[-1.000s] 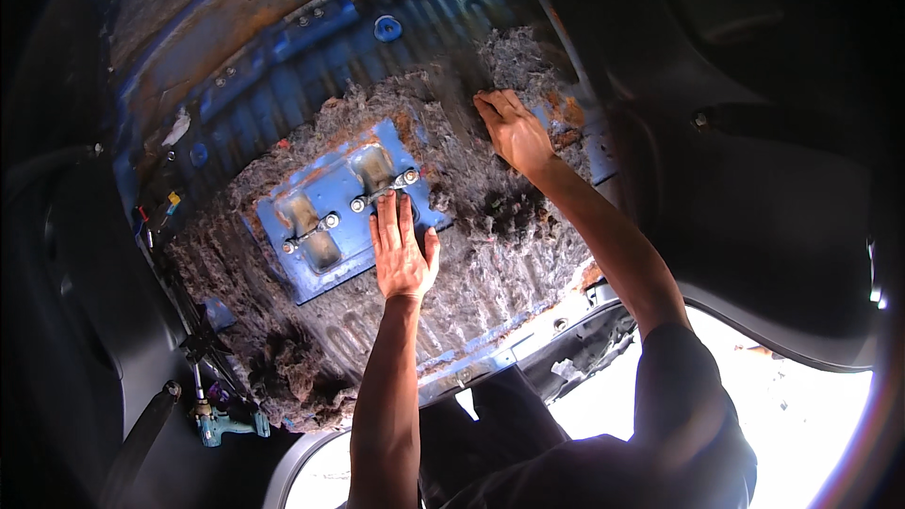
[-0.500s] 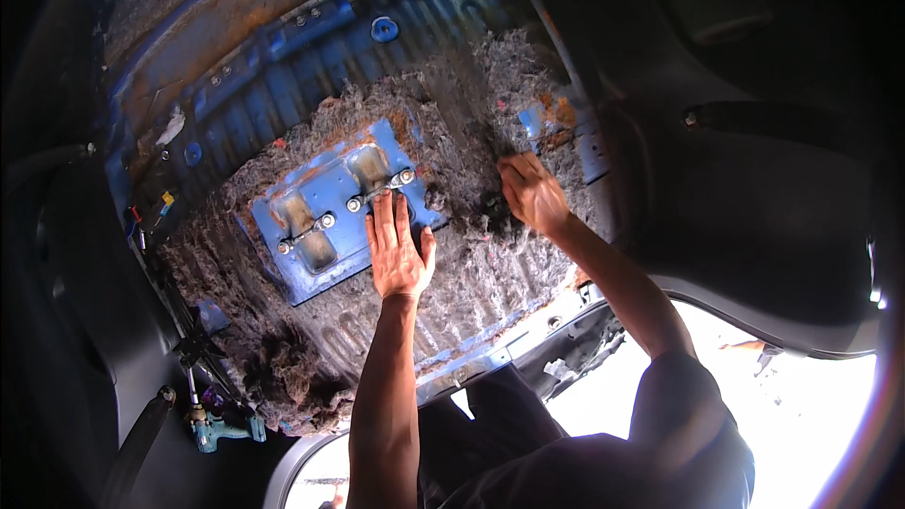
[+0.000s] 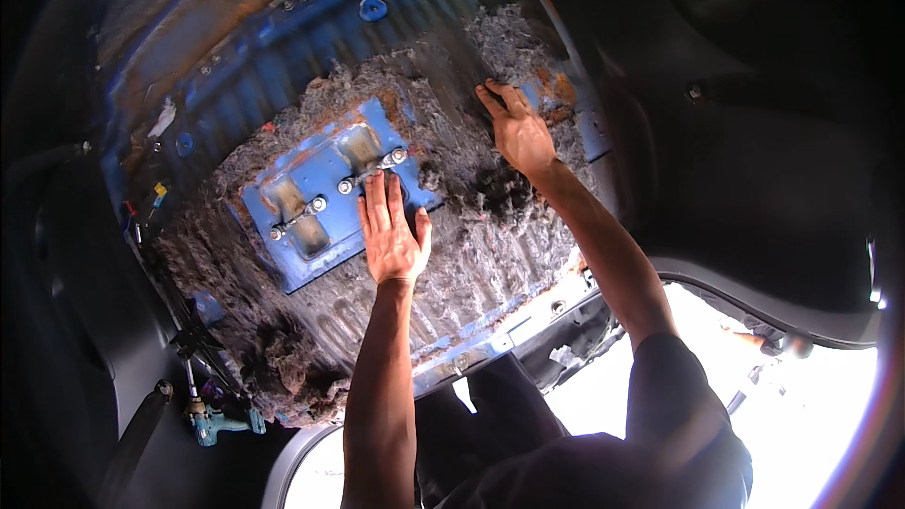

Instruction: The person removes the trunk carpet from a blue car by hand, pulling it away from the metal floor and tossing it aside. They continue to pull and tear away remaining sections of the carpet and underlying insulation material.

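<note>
Right hand (image 3: 518,132) moving back up across felt (image 3: 490,226), right of bracket (image 3: 325,193), fingers spread, pressing flat. Left hand (image 3: 391,231) lying flat, fingers together, on bracket edge. Felt looking soft, light, crumbly, tearing easily; gripping thick loose edge best.

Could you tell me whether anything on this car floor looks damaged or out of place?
Yes. The grey felt padding is torn and shredded into loose clumps, leaving the blue floor pan bare, with rust-brown patches along its upper edge.
</note>
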{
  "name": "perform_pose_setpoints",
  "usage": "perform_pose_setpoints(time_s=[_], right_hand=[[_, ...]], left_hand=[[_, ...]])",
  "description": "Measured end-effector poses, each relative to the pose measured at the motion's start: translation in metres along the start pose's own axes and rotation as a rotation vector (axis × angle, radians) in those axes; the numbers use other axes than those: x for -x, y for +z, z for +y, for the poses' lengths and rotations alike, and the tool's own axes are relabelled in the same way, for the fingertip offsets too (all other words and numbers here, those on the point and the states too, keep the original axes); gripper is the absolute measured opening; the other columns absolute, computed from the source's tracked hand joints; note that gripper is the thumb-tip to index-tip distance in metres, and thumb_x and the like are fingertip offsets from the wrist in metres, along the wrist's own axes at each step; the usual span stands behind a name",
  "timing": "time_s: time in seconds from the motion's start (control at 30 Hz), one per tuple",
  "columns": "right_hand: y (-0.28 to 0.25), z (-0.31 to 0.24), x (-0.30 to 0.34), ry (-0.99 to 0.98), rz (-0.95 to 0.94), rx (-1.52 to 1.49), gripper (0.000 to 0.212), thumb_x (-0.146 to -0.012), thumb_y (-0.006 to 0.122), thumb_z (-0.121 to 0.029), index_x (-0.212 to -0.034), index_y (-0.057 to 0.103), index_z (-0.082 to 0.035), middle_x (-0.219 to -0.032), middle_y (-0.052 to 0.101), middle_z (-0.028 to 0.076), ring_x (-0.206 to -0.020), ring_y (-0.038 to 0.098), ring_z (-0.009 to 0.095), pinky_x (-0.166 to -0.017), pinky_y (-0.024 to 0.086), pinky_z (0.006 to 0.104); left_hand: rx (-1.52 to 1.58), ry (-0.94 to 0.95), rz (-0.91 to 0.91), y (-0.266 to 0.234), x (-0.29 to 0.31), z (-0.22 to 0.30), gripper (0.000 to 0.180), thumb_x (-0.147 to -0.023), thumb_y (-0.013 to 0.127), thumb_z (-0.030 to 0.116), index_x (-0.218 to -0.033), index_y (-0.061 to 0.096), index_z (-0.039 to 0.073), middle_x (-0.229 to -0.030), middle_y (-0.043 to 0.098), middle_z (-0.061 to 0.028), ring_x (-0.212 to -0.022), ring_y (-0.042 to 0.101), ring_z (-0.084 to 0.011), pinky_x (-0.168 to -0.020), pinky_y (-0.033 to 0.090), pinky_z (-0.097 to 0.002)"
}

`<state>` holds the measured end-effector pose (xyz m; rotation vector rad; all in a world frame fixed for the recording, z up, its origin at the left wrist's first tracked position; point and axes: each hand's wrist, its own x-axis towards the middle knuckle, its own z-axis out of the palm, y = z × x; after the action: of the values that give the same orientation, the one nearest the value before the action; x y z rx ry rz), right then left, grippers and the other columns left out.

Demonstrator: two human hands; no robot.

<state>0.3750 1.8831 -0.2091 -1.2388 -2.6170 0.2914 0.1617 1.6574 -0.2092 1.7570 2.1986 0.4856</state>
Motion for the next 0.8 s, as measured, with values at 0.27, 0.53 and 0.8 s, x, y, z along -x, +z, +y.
perform_pose_setpoints(time_s=[0.27,0.53,0.8], right_hand=[[-0.002,-0.007,0.027,0.028,0.050,-0.008,0.055,-0.092,0.064,0.008,-0.146,0.071,-0.001,-0.142,0.068,0.014,-0.131,0.066,0.035,-0.105,0.063,0.0445],[-0.025,-0.012,0.035,0.088,-0.014,-0.179,0.037,-0.089,0.064,0.010,-0.122,0.079,0.001,-0.129,0.071,0.017,-0.123,0.068,0.038,-0.100,0.063,0.0470],[-0.004,0.000,-0.016,0.057,0.027,-0.072,0.053,-0.099,0.063,0.005,-0.152,0.065,0.001,-0.147,0.063,0.017,-0.130,0.064,0.039,-0.109,0.060,0.0497]], left_hand=[[-0.007,0.009,0.007,-0.002,-0.004,0.000,0.074,-0.108,0.064,0.031,-0.172,0.038,0.004,-0.182,0.029,-0.0203,-0.170,0.027,-0.0407,-0.139,0.024,-0.0600],[-0.036,-0.015,-0.036,-0.002,-0.003,0.000,0.078,-0.111,0.059,0.037,-0.176,0.030,0.005,-0.184,0.026,-0.0187,-0.171,0.026,-0.0391,-0.140,0.023,-0.0587],[-0.038,-0.001,-0.029,0.002,0.000,-0.002,0.081,-0.110,0.061,0.035,-0.177,0.029,0.006,-0.183,0.027,-0.0196,-0.170,0.027,-0.0398,-0.140,0.023,-0.0598]])
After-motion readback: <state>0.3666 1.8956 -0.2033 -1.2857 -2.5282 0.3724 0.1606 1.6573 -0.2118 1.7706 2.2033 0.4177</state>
